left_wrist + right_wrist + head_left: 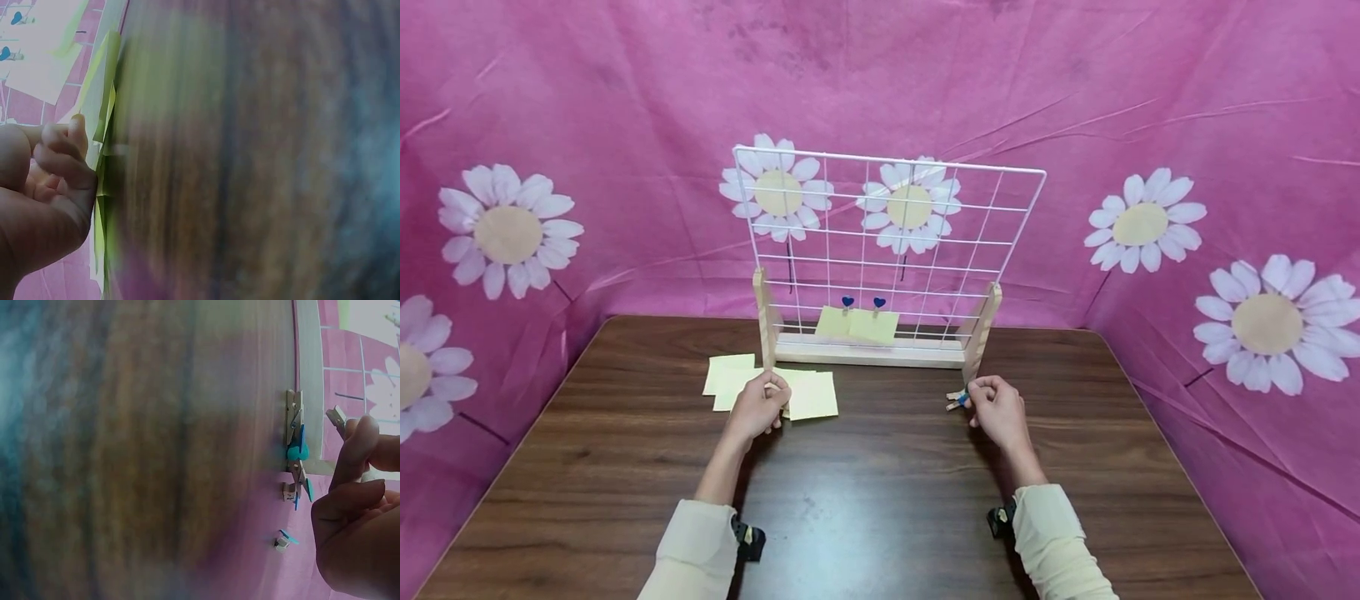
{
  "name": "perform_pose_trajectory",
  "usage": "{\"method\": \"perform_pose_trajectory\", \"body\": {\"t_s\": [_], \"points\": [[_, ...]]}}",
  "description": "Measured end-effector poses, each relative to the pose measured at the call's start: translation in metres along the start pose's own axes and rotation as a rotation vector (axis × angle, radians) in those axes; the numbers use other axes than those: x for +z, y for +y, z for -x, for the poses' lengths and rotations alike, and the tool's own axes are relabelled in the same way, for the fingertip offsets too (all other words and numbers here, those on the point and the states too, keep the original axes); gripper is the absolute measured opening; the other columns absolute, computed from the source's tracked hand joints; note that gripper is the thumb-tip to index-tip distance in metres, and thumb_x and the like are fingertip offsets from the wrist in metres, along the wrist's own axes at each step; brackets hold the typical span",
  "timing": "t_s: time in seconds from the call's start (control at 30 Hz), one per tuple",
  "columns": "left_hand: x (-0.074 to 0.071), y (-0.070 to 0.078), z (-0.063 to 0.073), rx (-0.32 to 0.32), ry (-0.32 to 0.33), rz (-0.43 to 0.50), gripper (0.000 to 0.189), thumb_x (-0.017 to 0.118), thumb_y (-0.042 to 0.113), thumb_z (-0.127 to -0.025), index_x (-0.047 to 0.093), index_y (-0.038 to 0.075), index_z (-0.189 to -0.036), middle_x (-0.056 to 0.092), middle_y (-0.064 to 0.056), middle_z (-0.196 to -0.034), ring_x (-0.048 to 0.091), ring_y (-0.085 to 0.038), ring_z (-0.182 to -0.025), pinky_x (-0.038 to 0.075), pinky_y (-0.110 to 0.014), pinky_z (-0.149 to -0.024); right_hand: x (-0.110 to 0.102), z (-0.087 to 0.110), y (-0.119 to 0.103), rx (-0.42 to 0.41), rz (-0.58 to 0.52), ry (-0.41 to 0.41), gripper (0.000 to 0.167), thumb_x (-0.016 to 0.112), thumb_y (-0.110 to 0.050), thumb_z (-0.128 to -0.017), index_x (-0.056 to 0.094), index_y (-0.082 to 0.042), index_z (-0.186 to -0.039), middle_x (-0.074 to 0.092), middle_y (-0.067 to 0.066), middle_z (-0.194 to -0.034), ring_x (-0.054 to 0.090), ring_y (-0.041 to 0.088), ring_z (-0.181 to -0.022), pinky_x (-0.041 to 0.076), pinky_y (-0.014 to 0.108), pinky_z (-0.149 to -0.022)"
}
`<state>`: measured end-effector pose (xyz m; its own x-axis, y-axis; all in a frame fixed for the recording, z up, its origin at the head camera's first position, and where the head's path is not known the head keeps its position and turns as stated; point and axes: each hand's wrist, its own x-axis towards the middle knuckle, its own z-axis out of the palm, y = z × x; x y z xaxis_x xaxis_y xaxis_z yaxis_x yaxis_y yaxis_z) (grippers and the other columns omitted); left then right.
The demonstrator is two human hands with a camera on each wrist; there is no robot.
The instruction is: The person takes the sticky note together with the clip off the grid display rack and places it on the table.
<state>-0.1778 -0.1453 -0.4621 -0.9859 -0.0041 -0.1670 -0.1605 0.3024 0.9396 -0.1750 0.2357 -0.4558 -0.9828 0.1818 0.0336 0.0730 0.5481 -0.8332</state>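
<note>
My left hand is at the spread of yellow sticky notes on the left of the table. In the left wrist view its thumb and forefinger pinch the edge of a raised sticky note. On the other side, my right hand pinches a small wooden clothespin, which points up from the fingertips. Several more clothespins with blue and green decorations lie on the table beside that hand. Two notes hang on the white wire grid, held by clothespins with dark blue hearts.
The grid stands on a wooden base with two side posts, just beyond both hands. Under everything is a dark brown table. A pink cloth with large white daisies surrounds the back and sides.
</note>
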Motion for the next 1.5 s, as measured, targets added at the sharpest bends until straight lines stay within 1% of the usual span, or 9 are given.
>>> {"method": "perform_pose_trajectory", "body": {"t_s": [0.13, 0.27, 0.5, 0.73, 1.0, 1.1, 1.3, 1.5], "points": [[-0.002, -0.001, -0.002, -0.005, 0.002, -0.021, 0.007, 0.053, 0.000, -0.094, 0.057, -0.002, -0.100, 0.060, -0.007, -0.065, 0.043, -0.010, -0.045, 0.031, -0.019, -0.041, 0.000, -0.001, 0.002, 0.011, 0.030, -0.038, 0.017, 0.056, -0.013, -0.103, 0.063, 0.002, -0.107, 0.074, 0.010, -0.078, 0.061, 0.012, -0.047, 0.045, 0.020, -0.059], [-0.004, -0.001, -0.004, -0.011, 0.005, -0.048, 0.007, 0.053, 0.000, -0.092, 0.058, -0.001, -0.096, 0.060, -0.006, -0.064, 0.042, -0.009, -0.046, 0.031, -0.020, -0.042, 0.001, -0.003, 0.002, 0.031, 0.036, -0.079, 0.017, 0.054, -0.013, -0.104, 0.062, 0.002, -0.107, 0.074, 0.009, -0.078, 0.062, 0.013, -0.049, 0.047, 0.020, -0.062], [-0.004, 0.000, -0.005, -0.004, 0.004, -0.127, 0.007, 0.053, 0.002, -0.090, 0.059, 0.000, -0.094, 0.060, -0.006, -0.064, 0.043, -0.010, -0.047, 0.033, -0.021, -0.043, 0.001, -0.007, 0.000, 0.071, 0.022, -0.121, 0.016, 0.052, -0.010, -0.103, 0.061, 0.003, -0.106, 0.072, 0.007, -0.075, 0.061, 0.013, -0.050, 0.049, 0.021, -0.057], [-0.005, -0.001, -0.005, 0.022, 0.021, -0.196, 0.009, 0.056, 0.004, -0.090, 0.063, 0.000, -0.093, 0.060, -0.005, -0.062, 0.045, -0.012, -0.052, 0.034, -0.026, -0.049, 0.002, -0.009, 0.007, 0.088, 0.022, -0.143, 0.015, 0.050, -0.008, -0.102, 0.061, 0.003, -0.102, 0.071, 0.005, -0.074, 0.061, 0.012, -0.049, 0.050, 0.021, -0.055], [-0.004, -0.002, -0.005, 0.023, 0.039, -0.223, 0.011, 0.057, 0.006, -0.089, 0.066, 0.002, -0.093, 0.053, 0.001, -0.060, 0.046, -0.013, -0.054, 0.036, -0.028, -0.052, 0.002, -0.008, 0.011, 0.102, 0.001, -0.158, 0.016, 0.052, -0.008, -0.103, 0.061, 0.005, -0.103, 0.071, 0.005, -0.074, 0.061, 0.011, -0.049, 0.050, 0.021, -0.055], [-0.004, -0.003, -0.005, 0.023, 0.040, -0.219, 0.010, 0.057, 0.006, -0.089, 0.066, 0.002, -0.092, 0.051, 0.003, -0.059, 0.045, -0.012, -0.054, 0.035, -0.028, -0.050, 0.002, -0.008, 0.012, 0.108, -0.005, -0.161, 0.015, 0.053, -0.007, -0.103, 0.061, 0.005, -0.103, 0.072, 0.006, -0.074, 0.061, 0.011, -0.049, 0.049, 0.020, -0.053], [-0.004, -0.005, -0.005, 0.025, 0.031, -0.204, 0.007, 0.060, 0.005, -0.089, 0.065, 0.001, -0.092, 0.054, 0.000, -0.061, 0.043, -0.012, -0.052, 0.034, -0.027, -0.049, 0.002, -0.008, 0.011, 0.108, 0.002, -0.175, 0.015, 0.054, -0.007, -0.103, 0.062, 0.005, -0.102, 0.072, 0.006, -0.075, 0.060, 0.010, -0.049, 0.047, 0.019, -0.051], [-0.005, -0.006, -0.005, -0.008, 0.012, -0.177, 0.009, 0.062, 0.006, -0.089, 0.065, 0.000, -0.095, 0.058, -0.003, -0.064, 0.045, -0.010, -0.050, 0.036, -0.023, -0.046, 0.002, -0.008, 0.009, 0.121, 0.010, -0.169, 0.015, 0.054, -0.009, -0.103, 0.063, 0.004, -0.101, 0.072, 0.006, -0.076, 0.061, 0.010, -0.050, 0.046, 0.019, -0.051]]}}
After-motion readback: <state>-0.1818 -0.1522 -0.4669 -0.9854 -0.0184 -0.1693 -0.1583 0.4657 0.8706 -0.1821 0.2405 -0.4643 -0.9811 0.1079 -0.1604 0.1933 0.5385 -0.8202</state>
